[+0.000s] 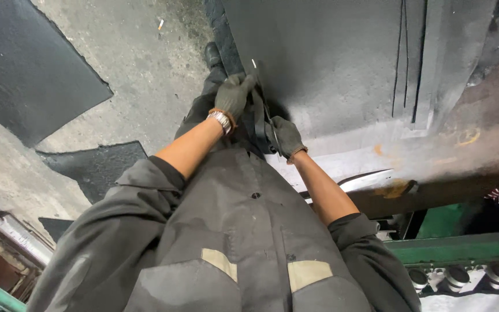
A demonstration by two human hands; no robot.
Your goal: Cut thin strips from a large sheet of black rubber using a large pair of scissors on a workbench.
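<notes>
Rubber sheet (330, 63) fills the upper centre of the frame, its edge strip (259, 124) clenched by both gloved hands, left hand (233, 94) above right hand (287, 137); a steady, even pull seems wise.

Rubber sheet (342, 63) on workbench (434, 156), both hands at its edge, floor (134, 75) left
</notes>
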